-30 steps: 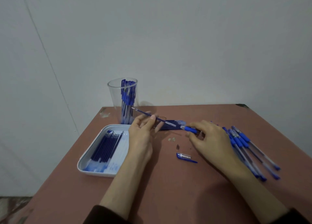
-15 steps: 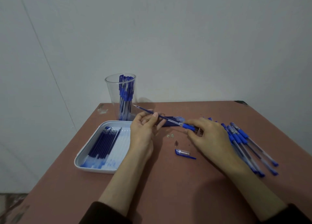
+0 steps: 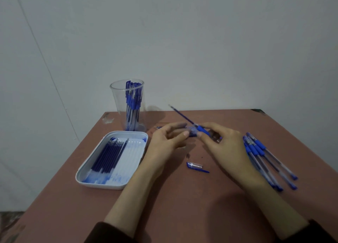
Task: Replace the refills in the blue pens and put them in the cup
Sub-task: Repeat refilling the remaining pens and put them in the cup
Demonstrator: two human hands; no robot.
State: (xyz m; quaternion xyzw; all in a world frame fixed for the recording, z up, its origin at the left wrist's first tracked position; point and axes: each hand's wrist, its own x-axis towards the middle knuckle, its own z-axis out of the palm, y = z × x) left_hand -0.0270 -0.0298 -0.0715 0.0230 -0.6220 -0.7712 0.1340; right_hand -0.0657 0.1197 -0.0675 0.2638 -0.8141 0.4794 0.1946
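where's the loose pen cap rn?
Head view: the pen cap lies flat near the middle of the table, between the white tray on the left and the loose pens on the right.

Flat reddish-brown tabletop point(image 3: 182, 206) was plain | rounded white plastic tray point(image 3: 95, 185) carried blue ink smears point(image 3: 95, 178) | thin refill tubes point(image 3: 108, 156) in it were dark blue | tall clear plastic cup point(image 3: 118, 103) showed blue pens point(image 3: 132, 103) | loose clear-barrelled pens point(image 3: 259, 151) had blue grips, caps | raised pen point(image 3: 202, 129): blue grip, dark blue refill point(image 3: 182, 115)

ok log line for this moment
right hand holds pen, refill sticking out | left hand relaxed, empty | cap on table | cup part filled
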